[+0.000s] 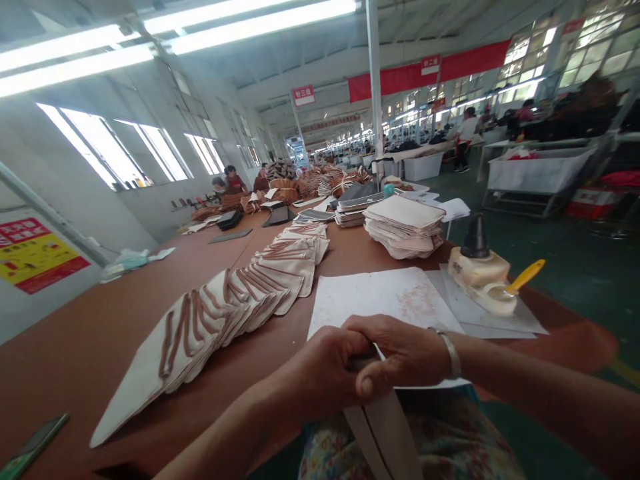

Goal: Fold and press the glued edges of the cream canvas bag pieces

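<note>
The person's left hand (327, 370) and right hand (405, 353) are together, both clamped on a pale piece (385, 433) at the near edge of the white sheet (350, 300). Left of the sheet fan brown-striped pieces (260, 287). Far beyond it, a red sign (303, 95) reads "针三组", a second sign (430, 65) "针二组"; well left, the poster (40, 257) has lettering too blurred to read.

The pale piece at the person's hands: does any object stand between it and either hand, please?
Nothing visible does. The left hand and right hand meet around the upper end of the piece, though they hide the part inside their grip.
</note>
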Motion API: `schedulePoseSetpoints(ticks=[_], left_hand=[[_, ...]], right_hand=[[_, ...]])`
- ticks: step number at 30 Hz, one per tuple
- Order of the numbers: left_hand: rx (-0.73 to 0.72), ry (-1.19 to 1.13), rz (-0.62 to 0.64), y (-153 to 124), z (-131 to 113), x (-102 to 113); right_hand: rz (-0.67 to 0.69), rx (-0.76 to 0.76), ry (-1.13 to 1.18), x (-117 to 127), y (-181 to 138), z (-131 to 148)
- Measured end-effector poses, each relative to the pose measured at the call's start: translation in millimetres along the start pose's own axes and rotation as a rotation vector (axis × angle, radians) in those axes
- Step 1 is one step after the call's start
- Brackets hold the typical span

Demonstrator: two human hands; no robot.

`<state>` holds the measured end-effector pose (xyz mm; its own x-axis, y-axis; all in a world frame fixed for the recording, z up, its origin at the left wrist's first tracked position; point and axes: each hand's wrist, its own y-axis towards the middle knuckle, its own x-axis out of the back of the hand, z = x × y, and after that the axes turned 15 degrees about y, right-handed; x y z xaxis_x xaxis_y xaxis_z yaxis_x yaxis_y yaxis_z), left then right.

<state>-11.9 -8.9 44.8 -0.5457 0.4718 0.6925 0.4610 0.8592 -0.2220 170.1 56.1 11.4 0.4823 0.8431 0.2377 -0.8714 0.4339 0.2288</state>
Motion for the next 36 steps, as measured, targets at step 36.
schedulePoseSetpoints(ticks=[36], left_hand=[[0.047,-0.431,-0.02,4.9,7.6,-27.1]], right_hand=[[-0.182,-0.066,0.15,-5.5,-48.9,2.9]])
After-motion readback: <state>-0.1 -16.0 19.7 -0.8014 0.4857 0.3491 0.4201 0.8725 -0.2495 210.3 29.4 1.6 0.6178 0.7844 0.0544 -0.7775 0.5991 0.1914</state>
